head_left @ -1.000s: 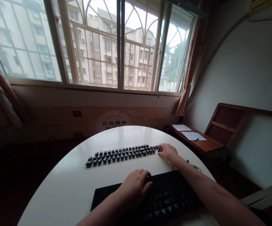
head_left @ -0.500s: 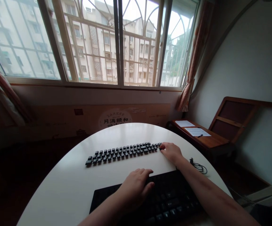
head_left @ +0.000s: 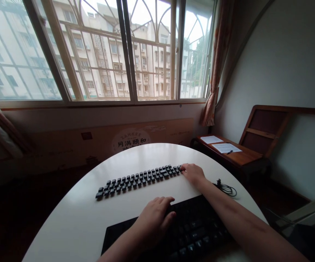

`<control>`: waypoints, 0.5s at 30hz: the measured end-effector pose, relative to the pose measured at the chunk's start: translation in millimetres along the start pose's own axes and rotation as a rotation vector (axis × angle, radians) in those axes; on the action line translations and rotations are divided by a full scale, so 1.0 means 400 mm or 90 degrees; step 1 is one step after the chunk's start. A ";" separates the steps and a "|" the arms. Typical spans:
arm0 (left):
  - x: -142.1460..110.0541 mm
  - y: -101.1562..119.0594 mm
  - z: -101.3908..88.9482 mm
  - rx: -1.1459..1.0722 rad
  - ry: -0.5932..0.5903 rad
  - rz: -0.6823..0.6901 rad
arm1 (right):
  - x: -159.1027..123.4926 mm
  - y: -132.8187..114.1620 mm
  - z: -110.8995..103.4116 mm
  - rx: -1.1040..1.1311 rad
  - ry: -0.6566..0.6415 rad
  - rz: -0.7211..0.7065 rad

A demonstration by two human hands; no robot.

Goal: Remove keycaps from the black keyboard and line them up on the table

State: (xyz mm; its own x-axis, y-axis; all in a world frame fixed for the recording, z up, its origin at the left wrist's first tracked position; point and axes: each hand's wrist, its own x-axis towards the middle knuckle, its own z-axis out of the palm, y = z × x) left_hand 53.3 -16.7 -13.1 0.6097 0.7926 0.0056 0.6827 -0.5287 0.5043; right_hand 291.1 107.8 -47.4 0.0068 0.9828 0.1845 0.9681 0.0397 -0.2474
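Observation:
Black keycaps (head_left: pixel 138 180) stand in slanting rows across the white round table (head_left: pixel 72 214). At the right end of these rows is my right hand (head_left: pixel 193 174), its fingers pinched together on a keycap that they mostly cover. My left hand (head_left: pixel 154 215) hovers over or rests on the black keyboard (head_left: pixel 194 220); which of the two I cannot tell. Its thumb and index finger are apart, with nothing between them. Part of the keyboard, at the near side of the table, has keys on it, while its far strip looks dark and bare. My forearms hide some of it.
A coiled black cable (head_left: pixel 227 189) lies on the table, right of my right forearm. Beyond the table's right edge, a wooden bench (head_left: pixel 244 158) holds paper sheets (head_left: pixel 226 147) and a pen. A printed cardboard panel (head_left: pixel 99 142) stands under the barred window.
The camera has turned and tilted slightly, so the scene shifts left. My right hand stays at the right end of the keycap rows, and my left hand has barely moved.

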 end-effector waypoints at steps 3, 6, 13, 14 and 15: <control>0.001 -0.003 0.002 -0.001 0.003 0.004 | -0.001 -0.003 -0.001 -0.001 0.001 -0.009; 0.002 -0.008 0.005 -0.002 0.005 0.008 | -0.002 -0.003 -0.001 -0.001 0.004 -0.016; 0.001 -0.015 0.010 -0.009 0.016 0.018 | 0.000 0.003 0.003 0.004 0.009 -0.021; 0.001 -0.014 0.009 -0.008 0.015 0.016 | 0.000 0.004 0.003 0.006 0.011 -0.020; 0.000 -0.013 0.008 -0.006 0.012 0.014 | 0.000 0.005 0.003 0.007 0.012 -0.018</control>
State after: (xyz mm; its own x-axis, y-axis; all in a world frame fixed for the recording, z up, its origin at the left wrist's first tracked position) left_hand 51.1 -14.9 -18.5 0.6164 0.7867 0.0333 0.6656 -0.5432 0.5118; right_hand 292.8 108.3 -49.0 -0.0163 0.9776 0.2100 0.9652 0.0702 -0.2519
